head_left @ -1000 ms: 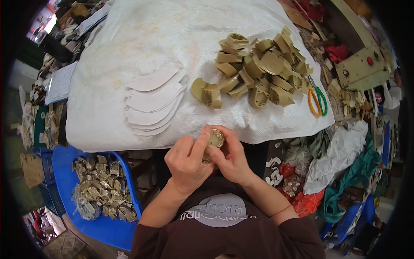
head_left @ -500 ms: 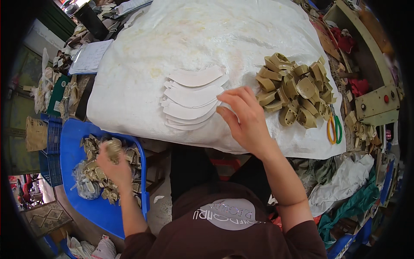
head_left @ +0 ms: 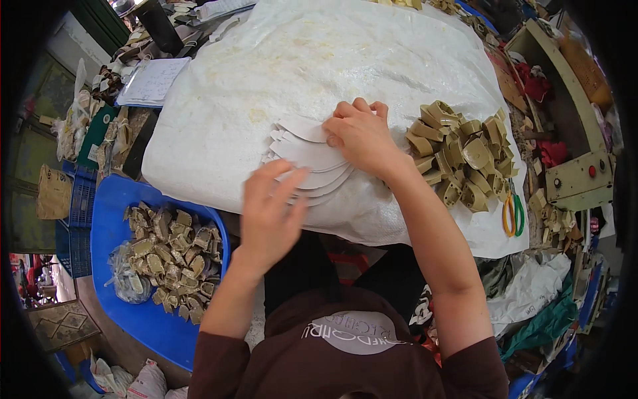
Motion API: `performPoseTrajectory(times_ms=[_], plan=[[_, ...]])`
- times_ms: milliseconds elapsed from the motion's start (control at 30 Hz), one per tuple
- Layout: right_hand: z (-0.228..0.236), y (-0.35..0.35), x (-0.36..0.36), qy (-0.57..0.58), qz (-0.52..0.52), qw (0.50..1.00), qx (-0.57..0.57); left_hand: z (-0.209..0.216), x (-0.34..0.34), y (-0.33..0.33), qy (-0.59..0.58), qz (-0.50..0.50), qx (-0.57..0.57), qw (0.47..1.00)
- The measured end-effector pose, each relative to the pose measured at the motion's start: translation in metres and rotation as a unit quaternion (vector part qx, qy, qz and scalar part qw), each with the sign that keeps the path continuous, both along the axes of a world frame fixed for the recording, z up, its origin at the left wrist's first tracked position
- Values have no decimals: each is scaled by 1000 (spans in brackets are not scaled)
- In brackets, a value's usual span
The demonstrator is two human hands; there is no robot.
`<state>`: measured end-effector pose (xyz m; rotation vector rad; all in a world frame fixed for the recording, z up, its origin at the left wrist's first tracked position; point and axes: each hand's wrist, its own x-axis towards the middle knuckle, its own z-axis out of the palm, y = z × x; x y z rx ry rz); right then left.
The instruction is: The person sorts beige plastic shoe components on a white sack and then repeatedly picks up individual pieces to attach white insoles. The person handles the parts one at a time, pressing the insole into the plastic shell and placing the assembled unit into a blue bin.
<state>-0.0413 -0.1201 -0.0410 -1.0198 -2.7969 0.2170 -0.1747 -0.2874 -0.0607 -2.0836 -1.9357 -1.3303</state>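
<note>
Several white, crescent-shaped flat strips (head_left: 309,156) lie fanned in an overlapping stack on the white-covered table. My right hand (head_left: 362,136) is at the upper right end of the stack, its thumb and fingers pinched on the top strip's end. Over the near left end of the strips is my left hand (head_left: 269,206), fingers spread and somewhat blurred, holding nothing that shows. To the right of my right hand sits a heap of olive-gold curved pieces (head_left: 475,154) that look like shoe heels.
A blue tub (head_left: 109,213) with more olive-gold pieces and a clear plastic bag (head_left: 126,282) stands left of my legs. Scissors with orange and green handles (head_left: 513,214) lie at the table's right edge. A clipboard with paper (head_left: 151,81) rests at the far left.
My left hand has come from above the blue tub to the strips, and the olive-gold piece it held is gone from it. My right hand has moved up and left onto the top strip.
</note>
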Motion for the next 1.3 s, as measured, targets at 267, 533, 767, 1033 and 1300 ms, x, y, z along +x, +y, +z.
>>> performPoseTrajectory(times_ms=[267, 533, 767, 1033, 1300], plan=[[-10, 11, 19, 234, -13, 972, 24, -29, 21, 32, 109, 20, -15, 994], [23, -29, 83, 383, -48, 922, 5, 4, 44, 18, 49, -13, -51, 997], [1, -34, 88, 478, -70, 871, -87, 5, 66, 37, -26, -109, -20, 993], [19, -45, 82, 624, -55, 745, -229, 5, 65, 100, -14, -117, 82, 990], [10, -54, 123, 618, -113, 762, -157, 39, 8, 76, 243, 58, 181, 951]])
